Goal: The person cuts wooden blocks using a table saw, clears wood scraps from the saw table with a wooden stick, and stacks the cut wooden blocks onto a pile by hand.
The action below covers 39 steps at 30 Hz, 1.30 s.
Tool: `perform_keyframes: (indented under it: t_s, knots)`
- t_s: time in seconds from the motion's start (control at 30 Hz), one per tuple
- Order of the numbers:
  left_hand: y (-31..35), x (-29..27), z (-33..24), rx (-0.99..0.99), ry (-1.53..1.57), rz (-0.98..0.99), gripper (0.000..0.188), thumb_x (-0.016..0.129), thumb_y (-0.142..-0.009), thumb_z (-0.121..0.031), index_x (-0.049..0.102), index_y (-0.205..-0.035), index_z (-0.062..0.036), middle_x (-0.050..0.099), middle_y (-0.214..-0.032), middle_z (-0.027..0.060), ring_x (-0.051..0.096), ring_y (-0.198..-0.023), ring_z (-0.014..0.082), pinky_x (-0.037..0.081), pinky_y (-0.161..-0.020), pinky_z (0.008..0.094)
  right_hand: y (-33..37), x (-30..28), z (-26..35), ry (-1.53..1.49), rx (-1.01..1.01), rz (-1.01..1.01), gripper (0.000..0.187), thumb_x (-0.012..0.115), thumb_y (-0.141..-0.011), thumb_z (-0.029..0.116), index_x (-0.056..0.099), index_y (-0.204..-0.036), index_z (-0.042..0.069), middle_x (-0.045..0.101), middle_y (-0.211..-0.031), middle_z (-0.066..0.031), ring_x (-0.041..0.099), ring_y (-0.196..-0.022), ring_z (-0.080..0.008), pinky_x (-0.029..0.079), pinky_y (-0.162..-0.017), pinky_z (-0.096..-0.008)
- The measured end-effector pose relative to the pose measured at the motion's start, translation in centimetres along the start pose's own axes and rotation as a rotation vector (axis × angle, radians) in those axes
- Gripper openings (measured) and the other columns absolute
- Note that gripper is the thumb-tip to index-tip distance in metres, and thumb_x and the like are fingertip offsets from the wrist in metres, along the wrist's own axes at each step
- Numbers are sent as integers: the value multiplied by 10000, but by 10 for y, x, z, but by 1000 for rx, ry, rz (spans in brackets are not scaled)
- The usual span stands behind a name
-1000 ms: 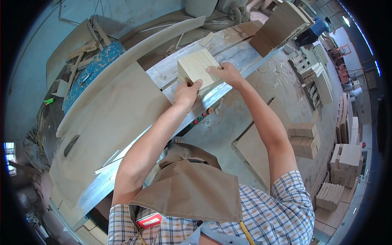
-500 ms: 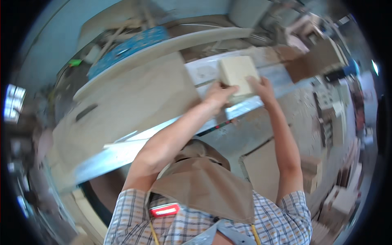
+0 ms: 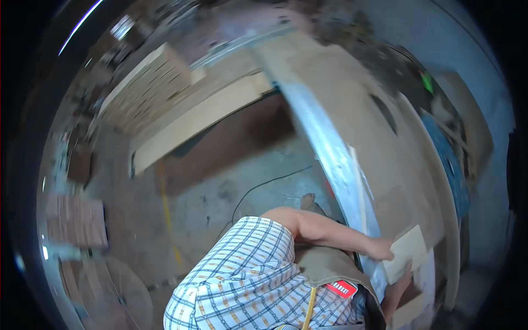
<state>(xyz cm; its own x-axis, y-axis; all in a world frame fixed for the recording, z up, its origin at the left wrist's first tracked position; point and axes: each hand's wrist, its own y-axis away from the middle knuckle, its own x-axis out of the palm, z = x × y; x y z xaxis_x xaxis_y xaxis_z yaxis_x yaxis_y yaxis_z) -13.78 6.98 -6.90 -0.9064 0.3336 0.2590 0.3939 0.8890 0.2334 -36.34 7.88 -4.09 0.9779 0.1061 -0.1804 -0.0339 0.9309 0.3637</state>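
At the lower right, a pale square wooden block [image 3: 408, 250] is between my two hands, above the worktable. My left hand [image 3: 380, 248] closes on its near-left edge, with the arm stretched across from the checked sleeve. The fingers of my right hand [image 3: 400, 287] press on the block's lower edge, and the forearm runs down beside the brown apron [image 3: 324, 267]. Whether the block rests on anything underneath is hidden. Beyond it lies a broad brown board [image 3: 357, 82] with a dark slot, along the shiny metal table edge [image 3: 324, 146].
A brown wooden piece [image 3: 408, 312] lies below my right hand. Stacked pale timber [image 3: 151, 88] stands at far left behind a long pale plank [image 3: 203, 124]. A black cable [image 3: 261, 184] crosses the floor. A blue patterned thing [image 3: 448, 165] lies past the board.
The view has swung round to the left, so table and hands now appear at the right. Both hands keep their hold on the block.
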Motion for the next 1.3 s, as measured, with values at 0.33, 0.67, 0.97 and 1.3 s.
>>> perform_keyframes:
  t_s: [0.33,0.67,0.97,1.3]
  knots:
    - [108,9,-88,142,147,-655,695,703,-903,-200,388,-1454,84,584,-1360,282,568,-1299,362,470,-1066,420,-29,78,137,-61,117,545,625,581,-1070,335,418,-1510,-79,565,-1422,-243,629,-1227,-328,532,-1018,-430]
    - [78,-83,-35,-142,27,-929,751,800,-804,-318,522,-1364,98,669,-1244,259,660,-1146,358,527,-963,417,-161,126,183,558,-566,454,777,745,-902,184,376,-1528,-90,516,-1478,-272,513,-1362,-371,386,-1168,-434]
    - [42,-101,-36,38,-354,-670,674,798,-827,-385,580,-1289,56,708,-1051,223,699,-922,311,581,-806,442,-115,59,206,1078,-547,233,779,781,-810,160,455,-1498,-10,521,-1492,-259,480,-1415,-387,413,-1163,-464]
    - [-19,-131,-77,136,-766,-501,1008,829,-829,-221,246,-1603,59,443,-1560,305,489,-1420,403,414,-1166,412,-153,72,154,1199,-643,229,715,852,-752,280,515,-1336,43,614,-1290,-207,588,-1239,-397,479,-1046,-500]
